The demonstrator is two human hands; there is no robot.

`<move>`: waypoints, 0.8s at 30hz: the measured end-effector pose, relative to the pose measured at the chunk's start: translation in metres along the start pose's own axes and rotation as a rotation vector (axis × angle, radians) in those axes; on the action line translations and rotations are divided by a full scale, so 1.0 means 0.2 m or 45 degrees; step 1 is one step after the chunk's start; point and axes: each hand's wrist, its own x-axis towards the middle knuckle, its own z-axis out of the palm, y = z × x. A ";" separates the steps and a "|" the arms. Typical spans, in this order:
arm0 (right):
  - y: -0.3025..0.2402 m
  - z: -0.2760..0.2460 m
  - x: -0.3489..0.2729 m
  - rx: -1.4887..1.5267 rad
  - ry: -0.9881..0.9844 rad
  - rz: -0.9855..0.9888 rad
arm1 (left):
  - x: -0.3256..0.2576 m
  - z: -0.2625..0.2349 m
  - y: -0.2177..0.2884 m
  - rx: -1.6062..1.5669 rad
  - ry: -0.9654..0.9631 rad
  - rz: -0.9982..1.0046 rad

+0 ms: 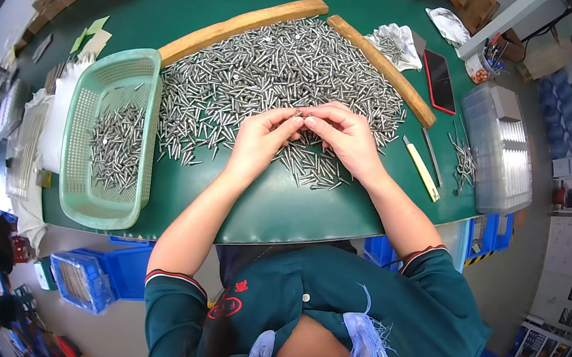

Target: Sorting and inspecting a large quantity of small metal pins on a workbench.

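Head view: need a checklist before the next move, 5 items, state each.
1. Left hand and right hand together at the metal pin pile: ok, fingertips meet over its near part.
2. Secure grip at the fingers: cannot tell, the fingers hide most of what is between them.
3. Pile bounded on the far side: ok, left wooden bar and right wooden bar stand along it.
4. Pile bounded on the near side: not ok, no bar there and pins lie loose.
5. Utility knife blade retracted: cannot tell, too small; it lies beside the right forearm.
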 end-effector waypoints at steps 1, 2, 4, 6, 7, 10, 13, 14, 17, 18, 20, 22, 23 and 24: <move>0.00 0.00 0.00 0.002 0.003 0.001 | 0.00 0.00 0.00 -0.006 0.010 -0.006; 0.01 0.00 0.00 0.011 0.007 -0.006 | 0.00 0.00 0.01 -0.004 0.007 -0.008; 0.00 0.00 0.00 0.020 0.016 -0.010 | -0.01 0.01 0.03 -0.002 0.026 0.014; -0.03 0.00 -0.01 0.141 -0.035 0.224 | -0.01 0.01 0.03 0.002 0.013 0.007; -0.03 0.00 -0.01 0.143 -0.033 0.224 | -0.01 0.01 0.03 0.004 0.004 0.003; -0.03 0.00 -0.01 0.196 -0.044 0.270 | -0.01 0.01 0.03 -0.030 -0.011 0.013; -0.03 0.00 -0.01 0.209 -0.052 0.288 | -0.01 0.01 0.03 -0.023 -0.033 0.016; -0.03 0.02 -0.01 0.259 -0.024 0.174 | -0.01 0.01 0.03 -0.022 -0.036 0.014; -0.03 0.02 -0.01 0.187 -0.009 0.014 | -0.01 0.00 0.02 -0.004 -0.041 0.033; -0.03 0.02 -0.01 0.064 -0.022 -0.032 | -0.01 0.00 0.02 -0.005 -0.049 0.042; -0.03 0.00 -0.01 -0.012 -0.037 -0.049 | -0.01 0.00 0.03 -0.005 -0.058 0.051; -0.03 0.00 -0.01 -0.088 -0.053 -0.065 | -0.01 0.00 0.04 0.029 -0.065 0.032; -0.03 0.00 -0.01 -0.043 -0.055 -0.049 | -0.01 -0.01 0.03 0.029 -0.065 0.031; -0.03 0.00 -0.01 0.003 -0.058 -0.034 | 0.00 -0.02 0.02 0.232 -0.042 0.167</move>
